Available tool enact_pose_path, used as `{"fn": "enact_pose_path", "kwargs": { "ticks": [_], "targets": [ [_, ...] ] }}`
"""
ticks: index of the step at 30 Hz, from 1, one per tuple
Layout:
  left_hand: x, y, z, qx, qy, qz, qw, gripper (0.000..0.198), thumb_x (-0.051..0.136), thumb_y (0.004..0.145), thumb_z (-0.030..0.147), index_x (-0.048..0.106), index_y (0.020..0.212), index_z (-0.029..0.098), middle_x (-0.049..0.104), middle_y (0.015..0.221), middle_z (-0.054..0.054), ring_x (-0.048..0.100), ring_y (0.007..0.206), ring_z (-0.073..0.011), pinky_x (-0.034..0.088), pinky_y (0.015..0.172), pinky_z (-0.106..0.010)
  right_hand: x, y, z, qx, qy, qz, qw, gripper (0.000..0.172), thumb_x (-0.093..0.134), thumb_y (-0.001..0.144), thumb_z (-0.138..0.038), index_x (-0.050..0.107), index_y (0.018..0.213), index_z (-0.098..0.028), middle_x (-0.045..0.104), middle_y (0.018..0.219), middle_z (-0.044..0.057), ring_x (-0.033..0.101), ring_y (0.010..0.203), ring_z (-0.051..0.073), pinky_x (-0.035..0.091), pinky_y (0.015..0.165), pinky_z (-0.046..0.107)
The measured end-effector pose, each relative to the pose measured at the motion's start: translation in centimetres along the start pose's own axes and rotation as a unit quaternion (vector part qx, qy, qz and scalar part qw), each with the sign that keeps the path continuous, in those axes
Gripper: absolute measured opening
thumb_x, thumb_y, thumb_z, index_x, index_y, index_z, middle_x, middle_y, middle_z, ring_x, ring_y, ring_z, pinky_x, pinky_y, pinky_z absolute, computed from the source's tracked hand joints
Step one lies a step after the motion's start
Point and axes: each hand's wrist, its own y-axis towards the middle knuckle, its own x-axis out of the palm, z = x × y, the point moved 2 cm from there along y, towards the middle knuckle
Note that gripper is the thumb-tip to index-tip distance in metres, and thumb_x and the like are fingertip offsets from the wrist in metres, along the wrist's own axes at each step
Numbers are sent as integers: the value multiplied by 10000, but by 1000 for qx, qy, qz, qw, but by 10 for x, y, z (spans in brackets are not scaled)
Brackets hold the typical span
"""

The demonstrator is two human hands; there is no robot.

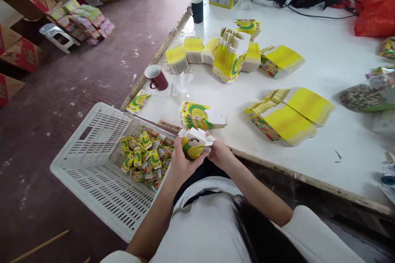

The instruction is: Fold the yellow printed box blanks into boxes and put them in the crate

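Observation:
Just off the table's front edge, a small yellow-green carton [192, 150] stands between my hands with its white top flaps spread apart. My left hand [182, 161] wraps round its left side and underside. At the carton's right side, my right hand [218, 153] grips the edge by the flaps, its fingertips partly hidden. Beyond them on the tabletop lies a fanned stack of flat cartons [197, 116]. Below my left hand, the white plastic basket [89, 160] holds a heap of small filled-looking yellow cartons [145, 154].
On the white table [321, 57] lie more carton stacks [286, 115], a bunched pile of flat cartons [231, 55], a maroon mug [158, 78] and a dark mug [196, 9]. A red bag [375, 12] rests at the far right. Cardboard boxes [23, 53] stand on the left.

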Motion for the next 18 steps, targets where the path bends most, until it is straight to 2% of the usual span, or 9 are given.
{"fn": "enact_pose_path", "kwargs": {
  "ticks": [3, 6, 9, 13, 16, 18],
  "targets": [
    [-2, -1, -1, 17, 24, 11, 1000, 812, 739, 843, 462, 315, 1482, 196, 634, 1226, -158, 674, 1111, -267, 563, 912, -381, -10, -4, -12, -68, -23, -1, 997, 532, 787, 678, -716, 576, 713, -230, 539, 645, -36, 483, 564, 115, 431, 542, 240],
    [-5, -2, -2, 103, 84, 23, 991, 787, 747, 843, 437, 335, 1473, 208, 643, 1150, -123, 684, 1012, -250, 559, 845, -360, -16, -14, -25, -94, -57, -25, 994, 537, 815, 677, -686, 569, 698, -210, 531, 662, -42, 467, 580, 98, 420, 556, 220],
    [-10, -1, 1, 189, 179, 31, 965, 711, 757, 846, 348, 389, 1438, 207, 646, 1055, -99, 665, 942, -250, 531, 819, -362, -16, -23, -37, -104, -138, -56, 983, 468, 802, 738, -621, 600, 743, -199, 583, 699, -24, 509, 619, 106, 446, 587, 225],
    [-14, 2, 10, 229, 294, 1, 928, 505, 718, 849, 244, 518, 1313, 210, 650, 1005, -95, 641, 913, -263, 473, 803, -369, -10, -23, -40, -59, -208, -65, 974, 359, 852, 670, -431, 655, 846, -188, 671, 765, 5, 581, 674, 132, 476, 582, 228],
    [-13, 3, 17, 249, 334, -33, 908, 376, 680, 848, 182, 604, 1212, 241, 658, 1008, -85, 631, 909, -249, 437, 810, -365, -13, -19, -34, -17, -201, -21, 979, 301, 805, 624, -331, 679, 844, -170, 696, 750, 14, 586, 621, 121, 478, 553, 224],
    [-12, 2, 19, 257, 350, -49, 900, 362, 658, 860, 169, 630, 1209, 262, 662, 1019, -81, 623, 905, -241, 422, 812, -365, -16, -19, -29, -8, -175, 5, 984, 248, 776, 608, -289, 670, 799, -171, 696, 730, 7, 579, 587, 106, 494, 555, 225]
  ]
}}
